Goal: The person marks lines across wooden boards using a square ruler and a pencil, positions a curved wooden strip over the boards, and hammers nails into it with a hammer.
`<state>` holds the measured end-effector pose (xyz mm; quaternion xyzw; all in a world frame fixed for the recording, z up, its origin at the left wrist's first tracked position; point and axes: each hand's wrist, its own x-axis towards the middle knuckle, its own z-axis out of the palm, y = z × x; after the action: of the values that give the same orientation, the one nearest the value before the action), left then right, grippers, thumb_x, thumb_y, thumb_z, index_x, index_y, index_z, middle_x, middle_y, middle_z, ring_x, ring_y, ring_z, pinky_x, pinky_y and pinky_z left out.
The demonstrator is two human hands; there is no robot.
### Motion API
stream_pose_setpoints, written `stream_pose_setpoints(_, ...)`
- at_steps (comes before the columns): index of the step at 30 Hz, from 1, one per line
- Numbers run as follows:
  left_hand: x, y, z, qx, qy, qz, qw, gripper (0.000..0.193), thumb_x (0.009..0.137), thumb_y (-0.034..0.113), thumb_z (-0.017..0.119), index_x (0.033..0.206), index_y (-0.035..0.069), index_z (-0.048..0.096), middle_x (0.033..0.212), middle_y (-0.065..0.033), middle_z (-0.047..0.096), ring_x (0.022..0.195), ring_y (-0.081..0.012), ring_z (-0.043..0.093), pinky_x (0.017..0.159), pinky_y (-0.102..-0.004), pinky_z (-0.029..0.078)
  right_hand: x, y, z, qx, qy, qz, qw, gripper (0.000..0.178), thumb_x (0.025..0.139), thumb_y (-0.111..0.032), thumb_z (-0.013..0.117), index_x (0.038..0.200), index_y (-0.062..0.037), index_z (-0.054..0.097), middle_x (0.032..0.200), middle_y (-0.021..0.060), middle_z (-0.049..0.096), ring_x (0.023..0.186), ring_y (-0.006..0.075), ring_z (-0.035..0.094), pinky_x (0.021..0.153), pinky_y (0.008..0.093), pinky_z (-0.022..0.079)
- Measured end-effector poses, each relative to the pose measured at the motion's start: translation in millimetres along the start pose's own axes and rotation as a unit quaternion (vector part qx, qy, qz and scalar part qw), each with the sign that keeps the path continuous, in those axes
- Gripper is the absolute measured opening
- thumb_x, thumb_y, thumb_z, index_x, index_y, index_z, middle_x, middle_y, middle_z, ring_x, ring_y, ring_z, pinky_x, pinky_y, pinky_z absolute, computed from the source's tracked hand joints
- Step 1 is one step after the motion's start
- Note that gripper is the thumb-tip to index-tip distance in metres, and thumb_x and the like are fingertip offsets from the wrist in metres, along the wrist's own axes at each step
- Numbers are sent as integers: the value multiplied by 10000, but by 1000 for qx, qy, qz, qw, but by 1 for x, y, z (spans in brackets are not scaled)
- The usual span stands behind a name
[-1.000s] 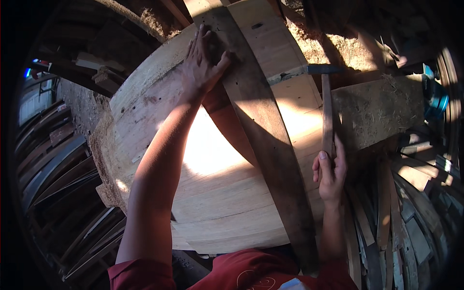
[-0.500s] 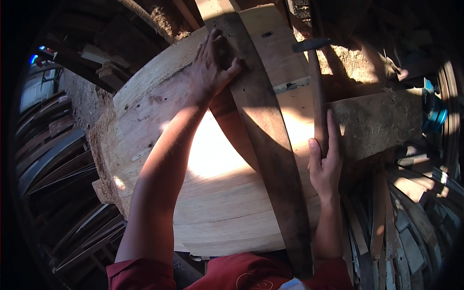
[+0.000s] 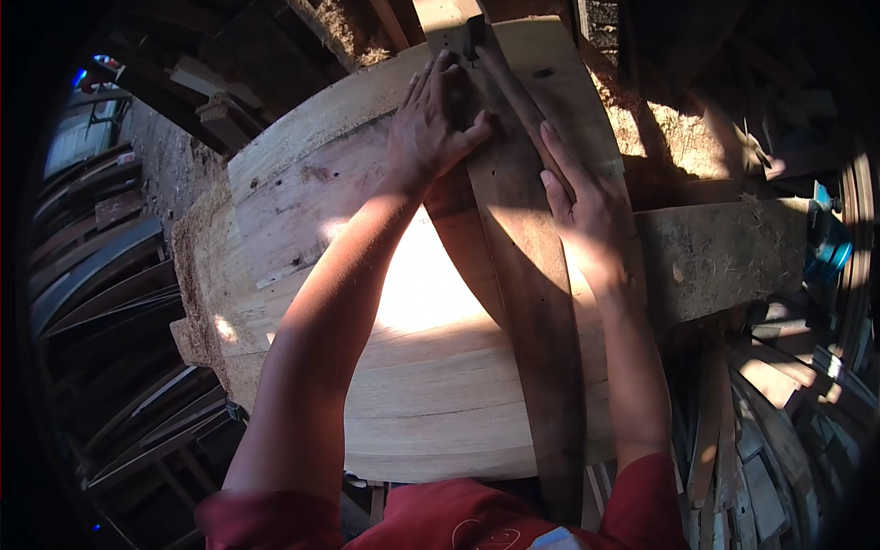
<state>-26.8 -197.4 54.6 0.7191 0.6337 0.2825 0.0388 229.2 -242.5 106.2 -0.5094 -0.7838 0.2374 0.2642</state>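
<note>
Wooden boards joined edge to edge form a large rounded panel (image 3: 403,367) that fills the middle of the head view, and a darker long strip of wood (image 3: 532,302) lies across it from about twelve o'clock down to six o'clock. The left hand (image 3: 435,128) rests near the top of that strip at roughly eleven o'clock, fingers spread and flat, the thumb reaching over to the strip's edge. The right hand (image 3: 587,206) lies just to the right, at about one o'clock, palm down with fingers extended along the strip, apparently pressing a thin dark tool (image 3: 500,69) that runs up toward the top edge; whether the fingers actually close around it cannot be told. A rough thick plank (image 3: 733,252) sticks out at three o'clock, and stacked curved staves (image 3: 101,275) sit at nine o'clock. To hold the strip well, both palms should bear straight down so that it does not slide on the curved surface, with the left thumb acting as a stop against sideways creep. Strong sunlight washes out the centre, so alignment is better judged near the shaded upper end.
</note>
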Motion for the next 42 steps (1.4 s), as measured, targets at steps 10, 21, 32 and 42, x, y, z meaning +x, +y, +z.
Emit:
stream_pose_setpoints(10, 1, -6, -1, -12, -31, -24, 999, 974, 849, 501, 736, 1589, 7, 340, 1455, -230, 603, 1479, -419, 452, 1253, -484, 341, -3, 2, -40, 117, 137, -51, 982, 492, 1054, -162, 633, 1538, -133, 556, 1459, 115, 654, 1225, 313, 705, 954, 381, 605)
stream_pose_setpoints(21, 1, -1, -1, -32, -34, -34, 998, 984, 839, 494, 747, 1591, 14, 332, 1430, -235, 621, 1464, -431, 461, 1247, -487, 342, -15, 20, -20, 87, 91, -1, 992, 501, 1040, -190, 662, 1533, -222, 579, 1146, 143, 771, 881, 303, 775, 764, 397, 612)
stream_pose_setpoints(32, 2, 4, -4, -49, -37, -40, 997, 953, 848, 480, 738, 1588, 37, 332, 1404, -220, 643, 1420, -443, 498, 1239, -499, 345, -20, 15, -14, 379, -51, 230, 895, 530, 1065, -239, 652, 1565, -113, 528, 805, 13, 662, 632, 72, 555, 571, 265, 483)
stream_pose_setpoints(42, 2, 2, -3, -46, -36, -34, 998, 960, 855, 490, 733, 1587, 20, 329, 1374, -215, 660, 1390, -412, 538, 1237, -501, 347, -21, 11, -16, 427, -48, 238, 871, 528, 1075, -253, 642, 1567, -107, 519, 817, -27, 595, 634, 28, 517, 554, 233, 445)
